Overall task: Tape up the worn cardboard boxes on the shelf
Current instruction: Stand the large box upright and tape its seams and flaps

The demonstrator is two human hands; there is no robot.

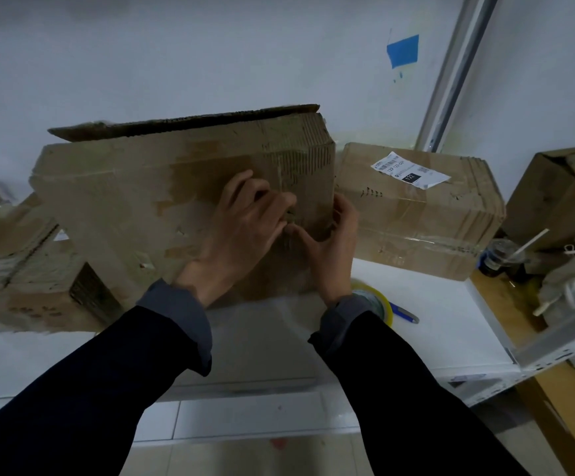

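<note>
Cardboard fills the middle of the frame: a large worn box (148, 201) stands on the white shelf (451, 310), its top flap lifted at the upper centre and its right corner scuffed down to the corrugation, with patches of old tape across the face. Both hands work at that right edge. The left hand (244, 221) lies on the front face with fingers curled toward the corner, and the right hand (330, 249) is cupped round the corner, thumb reaching toward the left fingers; whether either pinches tape or only presses the board cannot be told. Dark sleeves come up from the lower frame.

Right of centre a second box (416, 214) sits just beside the first, wrapped in clear tape, with a white shipping label (409, 174) on top reading "122" in a black block and "122 122-00" or similar above; the rest is too small to read. A tape roll (378, 300) lies on the shelf, partly hidden behind the right wrist, with a blue pen (404, 312) just beside it. More boxes sit at the left edge (21, 269) and right edge (560, 194). A drink cup with a straw (502, 255) stands at the right. A blue tape patch (403, 50) marks the wall at upper right, beside a metal upright (457, 70). Bare white shelf lies open in front of the second box
</note>
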